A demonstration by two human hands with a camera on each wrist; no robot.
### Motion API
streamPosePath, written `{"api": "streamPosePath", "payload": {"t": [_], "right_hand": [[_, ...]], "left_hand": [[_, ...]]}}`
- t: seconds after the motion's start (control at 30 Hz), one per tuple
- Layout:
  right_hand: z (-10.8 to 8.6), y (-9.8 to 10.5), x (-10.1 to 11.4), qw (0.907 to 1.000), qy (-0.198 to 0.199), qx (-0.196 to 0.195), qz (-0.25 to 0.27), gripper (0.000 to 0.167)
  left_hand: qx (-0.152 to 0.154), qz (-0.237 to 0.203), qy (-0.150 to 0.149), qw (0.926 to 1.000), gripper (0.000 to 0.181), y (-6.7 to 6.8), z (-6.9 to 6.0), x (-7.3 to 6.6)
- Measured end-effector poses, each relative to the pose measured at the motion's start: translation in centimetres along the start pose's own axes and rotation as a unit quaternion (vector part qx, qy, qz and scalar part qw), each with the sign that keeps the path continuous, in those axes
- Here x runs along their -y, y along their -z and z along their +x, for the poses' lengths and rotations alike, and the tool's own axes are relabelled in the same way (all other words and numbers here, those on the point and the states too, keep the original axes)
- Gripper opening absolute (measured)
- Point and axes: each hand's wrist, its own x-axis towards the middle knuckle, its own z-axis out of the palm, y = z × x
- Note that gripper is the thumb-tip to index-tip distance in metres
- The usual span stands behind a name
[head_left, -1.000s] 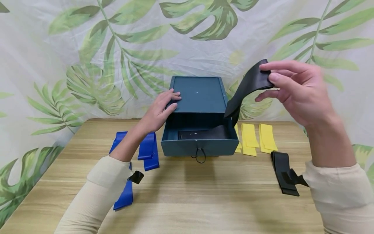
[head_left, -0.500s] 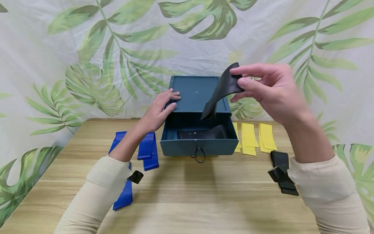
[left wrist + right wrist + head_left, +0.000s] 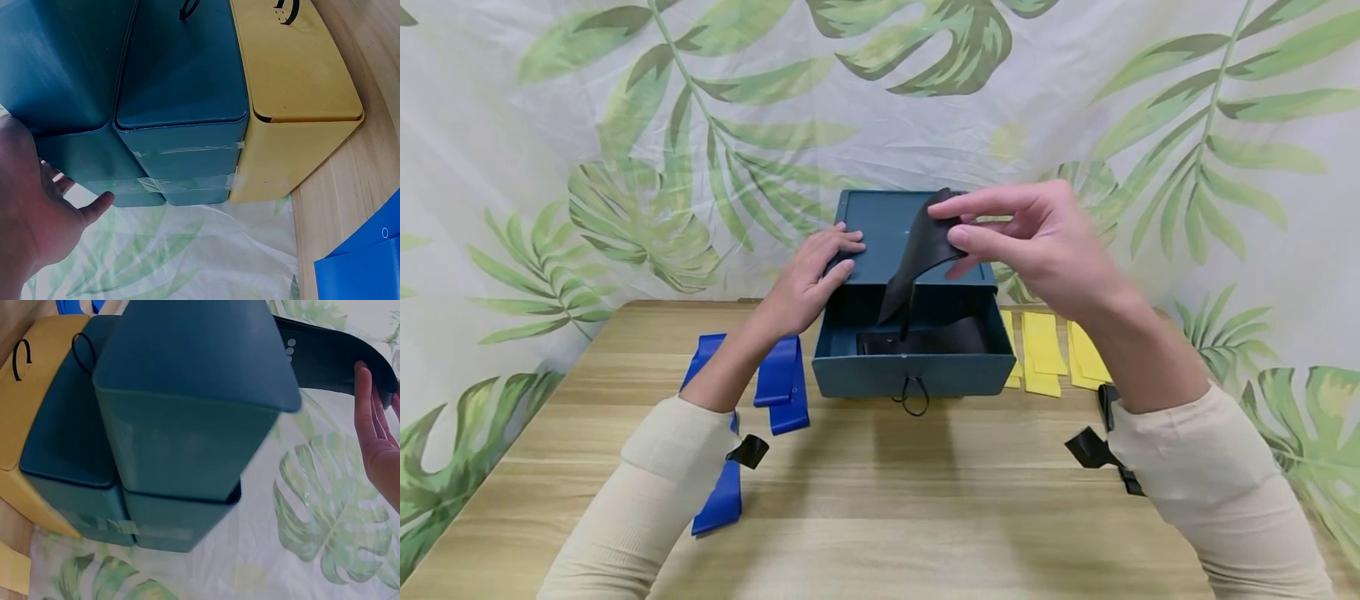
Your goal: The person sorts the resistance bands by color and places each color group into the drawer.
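Note:
A dark teal drawer box has its top drawer point(image 3: 857, 377) pulled out; a black folded strip point(image 3: 962, 333) lies inside. My left hand point(image 3: 811, 285) rests on the left edge of the box top point(image 3: 880, 242), fingers fairly straight. Above the drawer, my right hand point(image 3: 1037, 242) pinches the upper end of another black folded strip point(image 3: 917, 250) between thumb and fingers. The strip's lower ends dangle over the drawer opening. Pale round dots show on this held strip point(image 3: 325, 356) in the right wrist view.
Blue folded strips point(image 3: 778, 375) lie left of the box and yellow ones point(image 3: 1041, 350) right of it. A black strip point(image 3: 1105, 404) on the table is partly hidden by my right sleeve. Below the top drawer sit another teal drawer point(image 3: 181, 69) and a yellow drawer point(image 3: 300, 62).
My right hand has carried the black strip leftward and down, from right of the box to over the drawer. My left hand has stayed on the box.

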Motion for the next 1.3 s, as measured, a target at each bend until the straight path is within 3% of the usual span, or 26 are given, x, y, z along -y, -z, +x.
{"api": "streamPosePath", "payload": {"t": [0.37, 0.7, 0.83, 1.0, 1.3], "right_hand": [[1.6, -1.6, -0.2, 0.9984, -0.026, 0.043, -0.028, 0.025], [2.7, -3.5, -0.7, 0.9954, 0.000, 0.091, -0.030, 0.025], [2.2, -3.3, -1.3, 0.9906, -0.036, 0.109, -0.074, 0.024], [1.2, -2.0, -2.3, 0.9770, -0.105, 0.128, -0.134, 0.024], [0.1, -0.4, -2.7, 0.9583, -0.153, 0.156, -0.185, 0.021]], "left_hand": [[-0.002, -0.002, 0.008, 1.0000, 0.038, 0.0, 0.2, -0.2], [-0.003, -0.005, -0.008, 1.0000, 0.039, 0.0, 0.2, 0.0], [0.000, -0.007, 0.000, 1.0000, 0.037, 0.0, 0.2, -0.1], [0.001, -0.004, 0.003, 1.0000, 0.037, 0.0, 0.1, 0.0], [0.002, -0.002, -0.002, 1.0000, 0.037, 0.0, 0.1, 0.0]]}}
